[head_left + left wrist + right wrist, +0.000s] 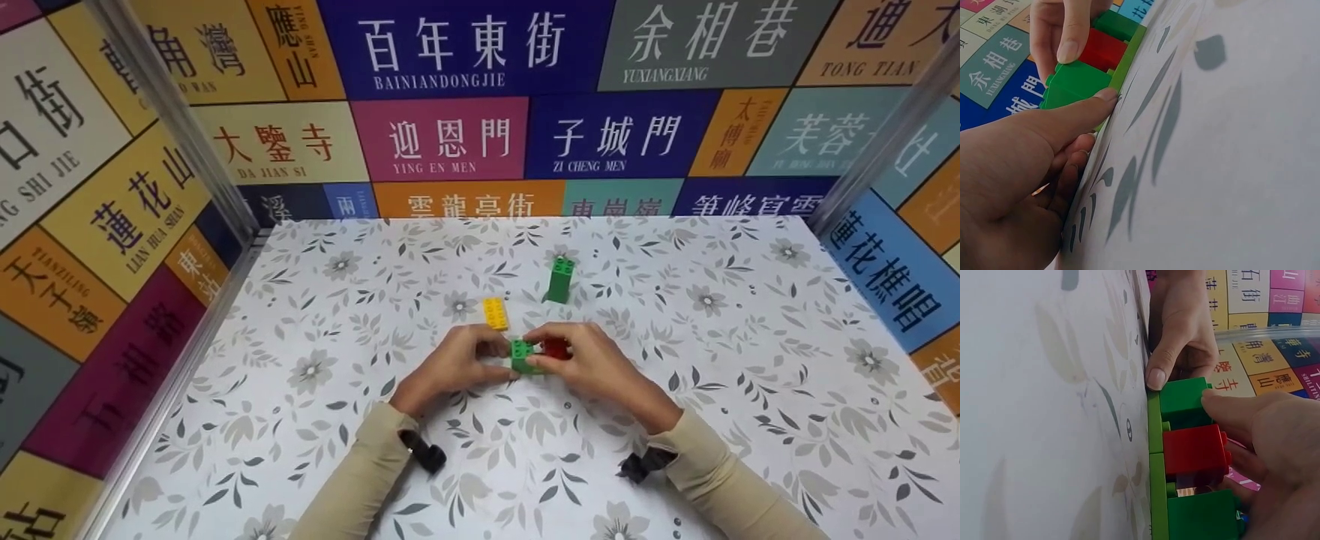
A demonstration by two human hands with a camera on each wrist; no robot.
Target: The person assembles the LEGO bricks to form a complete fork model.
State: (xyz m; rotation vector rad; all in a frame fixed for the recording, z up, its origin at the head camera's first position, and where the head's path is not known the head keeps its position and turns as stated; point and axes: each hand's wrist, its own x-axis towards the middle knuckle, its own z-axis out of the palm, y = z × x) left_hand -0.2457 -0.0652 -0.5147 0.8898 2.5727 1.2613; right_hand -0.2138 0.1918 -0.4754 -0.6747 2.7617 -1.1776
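A row of toy bricks stands on light green flat bricks (pixel 1155 419): a green brick (pixel 1184 399), a red brick (pixel 1193 450) and another green brick (pixel 1203 517). My left hand (pixel 465 360) pinches the left end of the flat bricks, its thumb low against the edge in both wrist views. From above, my right hand (pixel 585 356) pinches the left green brick (pixel 1077 85) between thumb and fingers. The red brick (pixel 555 348) shows partly behind the right fingers in the head view, where that hand hides most of the row's right end.
A yellow studded brick (pixel 495 313) lies just beyond the left hand. Further back, a tall green brick stack (pixel 559 280) stands upright. The floral-patterned tabletop (pixel 390 300) meets sign-covered walls (pixel 442 139) at the back and sides.
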